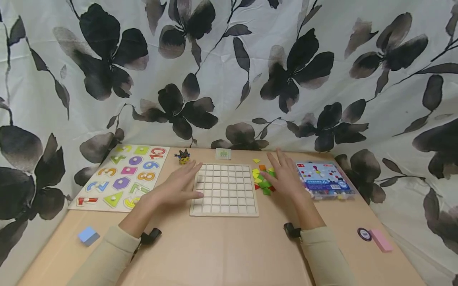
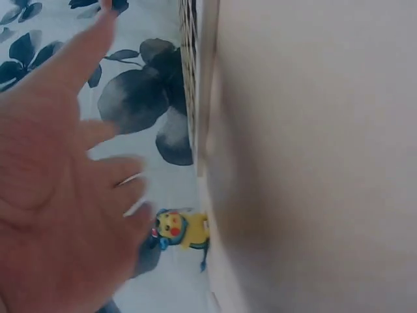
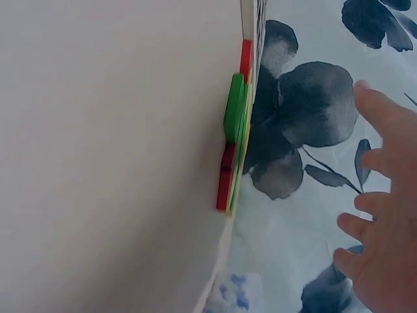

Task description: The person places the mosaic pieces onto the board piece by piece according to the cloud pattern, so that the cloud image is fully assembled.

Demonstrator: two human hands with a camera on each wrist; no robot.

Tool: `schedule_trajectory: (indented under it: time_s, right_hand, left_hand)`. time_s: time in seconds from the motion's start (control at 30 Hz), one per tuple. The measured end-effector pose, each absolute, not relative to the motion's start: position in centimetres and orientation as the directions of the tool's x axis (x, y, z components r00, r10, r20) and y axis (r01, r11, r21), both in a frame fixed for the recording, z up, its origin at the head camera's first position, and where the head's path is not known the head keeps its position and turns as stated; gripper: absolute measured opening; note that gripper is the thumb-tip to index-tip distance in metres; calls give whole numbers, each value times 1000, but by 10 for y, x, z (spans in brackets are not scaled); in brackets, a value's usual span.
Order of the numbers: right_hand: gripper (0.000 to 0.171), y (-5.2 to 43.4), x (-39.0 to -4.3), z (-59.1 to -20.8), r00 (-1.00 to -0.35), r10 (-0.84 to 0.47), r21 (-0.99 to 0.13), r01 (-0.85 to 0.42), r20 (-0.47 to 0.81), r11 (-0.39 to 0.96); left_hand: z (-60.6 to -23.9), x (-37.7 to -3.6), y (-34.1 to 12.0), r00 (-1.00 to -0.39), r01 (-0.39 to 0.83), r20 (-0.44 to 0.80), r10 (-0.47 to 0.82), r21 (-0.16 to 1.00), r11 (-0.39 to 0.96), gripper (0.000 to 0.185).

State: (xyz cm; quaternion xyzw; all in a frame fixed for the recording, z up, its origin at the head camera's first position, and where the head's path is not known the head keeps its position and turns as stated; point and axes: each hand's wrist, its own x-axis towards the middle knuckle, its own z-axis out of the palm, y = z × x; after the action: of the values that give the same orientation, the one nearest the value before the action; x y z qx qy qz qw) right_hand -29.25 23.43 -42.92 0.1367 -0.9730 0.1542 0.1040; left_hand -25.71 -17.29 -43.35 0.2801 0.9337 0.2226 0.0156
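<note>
I hold my left hand (image 1: pixel 179 184) flat, empty, at the left edge of the grid board (image 1: pixel 224 189). My right hand (image 1: pixel 284 176) hovers spread, empty, over the coloured tiles (image 1: pixel 263 179) just right of it. Judged step: selecting a tile; next, pinch one.

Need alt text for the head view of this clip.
Two open hands, left hand and right hand, hover at either side of an empty wooden grid board on a tan table; coloured tiles lie under the right.

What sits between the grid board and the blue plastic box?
In the head view, the pile of coloured tiles, with the right hand over its right edge.
</note>
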Motion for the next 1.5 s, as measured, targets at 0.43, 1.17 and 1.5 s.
schedule_trajectory:
  time_s: [0.43,1.17,1.5]
  right_hand:
    - [54,222,-369,-438,-976,-190,-675,-209,104,707]
    - [13,208,-393,-452,-985,-146,-557,-173,93,812]
    - [18,184,-357,-423,-957,-189,-845,-283,219,454]
  left_hand:
    - [-443,-249,-182,-815,404,-200,543,476,781,109]
    - [-450,-252,-186,-814,410,-193,548,477,778,108]
    - [-449,-251,-186,-813,412,-188,552,484,772,108]
